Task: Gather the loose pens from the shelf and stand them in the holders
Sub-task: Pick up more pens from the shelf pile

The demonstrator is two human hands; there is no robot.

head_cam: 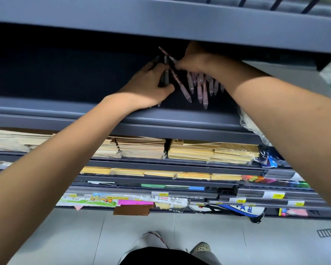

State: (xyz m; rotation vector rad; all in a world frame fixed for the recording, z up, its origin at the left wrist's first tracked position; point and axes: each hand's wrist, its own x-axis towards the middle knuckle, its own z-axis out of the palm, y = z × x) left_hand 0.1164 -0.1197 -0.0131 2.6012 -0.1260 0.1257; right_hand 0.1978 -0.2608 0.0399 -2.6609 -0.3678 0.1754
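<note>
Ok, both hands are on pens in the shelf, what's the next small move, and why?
Probably slip the patterned pen, pinched by the right hand, into the dark bundle that the left hand grips: that frees the right for the loose pink pens lying beside it. No holder shows.

One wide-angle view, worn on the head, faces forward and down at a grey shelf (161,119) from close by. Both forearms run from the lower corners to the left hand (147,87) and right hand (195,60) at upper centre, near enough to tell single pens (200,88) apart. The floor (237,241) and a shoe (201,247) lie along the bottom edge.
</note>
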